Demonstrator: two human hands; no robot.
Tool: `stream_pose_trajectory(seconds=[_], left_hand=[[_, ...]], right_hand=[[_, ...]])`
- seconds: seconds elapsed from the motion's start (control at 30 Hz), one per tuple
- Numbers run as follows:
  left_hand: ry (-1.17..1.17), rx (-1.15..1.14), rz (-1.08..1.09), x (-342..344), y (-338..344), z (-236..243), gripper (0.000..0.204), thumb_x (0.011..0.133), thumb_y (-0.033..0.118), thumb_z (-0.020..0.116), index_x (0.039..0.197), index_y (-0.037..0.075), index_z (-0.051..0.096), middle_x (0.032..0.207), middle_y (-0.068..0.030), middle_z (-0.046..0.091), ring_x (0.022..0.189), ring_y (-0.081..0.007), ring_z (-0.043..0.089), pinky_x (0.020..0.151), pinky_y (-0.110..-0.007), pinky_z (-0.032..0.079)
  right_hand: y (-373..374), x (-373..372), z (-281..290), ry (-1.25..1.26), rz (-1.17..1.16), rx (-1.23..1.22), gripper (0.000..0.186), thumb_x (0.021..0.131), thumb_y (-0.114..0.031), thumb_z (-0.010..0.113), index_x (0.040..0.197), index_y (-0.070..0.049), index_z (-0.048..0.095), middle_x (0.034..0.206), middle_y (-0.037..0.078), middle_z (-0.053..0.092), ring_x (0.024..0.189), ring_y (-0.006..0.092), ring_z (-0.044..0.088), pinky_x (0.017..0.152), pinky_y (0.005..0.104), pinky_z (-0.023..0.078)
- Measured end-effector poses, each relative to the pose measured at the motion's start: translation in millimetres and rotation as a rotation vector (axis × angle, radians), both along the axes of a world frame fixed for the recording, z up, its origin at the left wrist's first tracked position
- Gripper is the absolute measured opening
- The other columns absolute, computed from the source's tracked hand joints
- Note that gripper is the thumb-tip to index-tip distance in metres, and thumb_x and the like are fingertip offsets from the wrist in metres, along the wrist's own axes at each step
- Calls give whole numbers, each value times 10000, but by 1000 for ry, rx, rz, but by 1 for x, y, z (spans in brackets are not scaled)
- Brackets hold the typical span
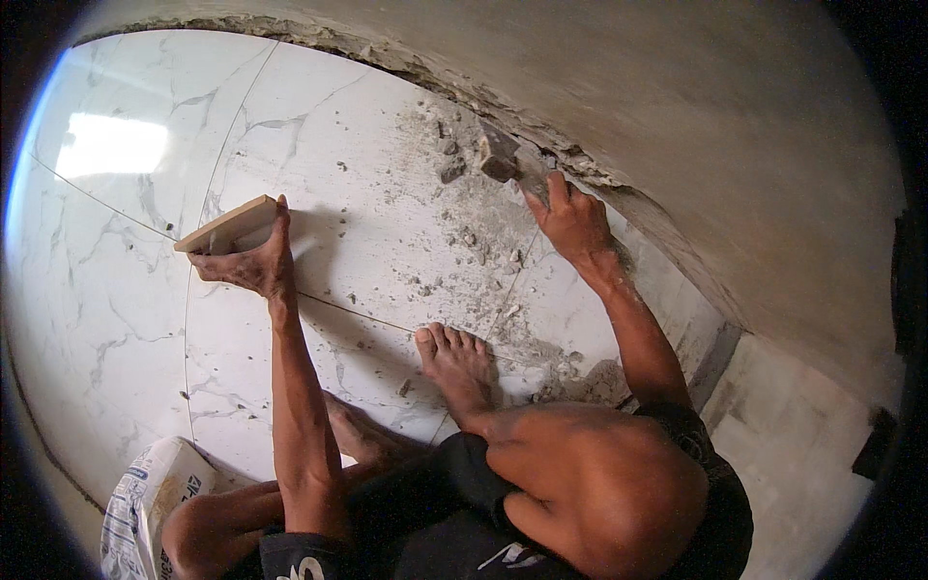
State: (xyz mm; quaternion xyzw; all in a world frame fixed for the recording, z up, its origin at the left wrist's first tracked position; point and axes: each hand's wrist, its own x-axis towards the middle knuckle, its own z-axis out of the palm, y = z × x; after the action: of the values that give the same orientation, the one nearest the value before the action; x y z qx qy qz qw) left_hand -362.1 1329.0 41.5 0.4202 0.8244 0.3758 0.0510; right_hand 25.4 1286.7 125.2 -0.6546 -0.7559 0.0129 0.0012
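My left hand (253,266) grips a small rectangular board or tile piece (225,222) with a beige edge, tilted up off the marbled white floor tiles (116,242). My right hand (575,220) is closed on a grey, dust-covered tool (498,155) with a broad dark head at the foot of the wall, its exact kind unclear. Around that head and below it lie chunks of broken mortar (451,166), grit and dust. The jagged, chipped gap (406,75) runs along the wall's base just beyond them.
A bare grey plaster wall (735,145) rises along the back and right. My bare foot (454,377) and bent knee (619,474) are in the lower middle. A printed white sack (145,503) stands at lower left. A lighter surface (773,416) shows at lower right.
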Motion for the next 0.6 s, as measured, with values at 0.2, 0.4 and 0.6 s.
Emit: stream_pose_trajectory(seconds=[0.2,0.4,0.6], left_hand=[[4,40,-24,-5,-1,-5,1367,490,516,893,1383,-84,50,1252,-265,217,1245,-399,233,996,-596,370],[86,-39,-9,-1,-1,-4,1379,468,534,897,1365,-119,78,1258,-287,216,1235,-394,224,987,-580,383],[53,6,-8,-2,2,-3,1379,473,535,894,1371,-115,73,1251,-275,221,1231,-399,232,984,-582,391]], right_hand=[[-16,15,12,238,228,239,421,830,-365,690,986,-19,507,620,160,610,558,313,658,441,390,512],[-5,27,-3,-51,-79,-28,377,850,-345,681,943,-5,548,620,166,616,547,297,648,459,389,505],[-18,40,-9,127,260,272,327,828,-285,702,899,5,568,624,152,606,517,282,623,451,377,495]])
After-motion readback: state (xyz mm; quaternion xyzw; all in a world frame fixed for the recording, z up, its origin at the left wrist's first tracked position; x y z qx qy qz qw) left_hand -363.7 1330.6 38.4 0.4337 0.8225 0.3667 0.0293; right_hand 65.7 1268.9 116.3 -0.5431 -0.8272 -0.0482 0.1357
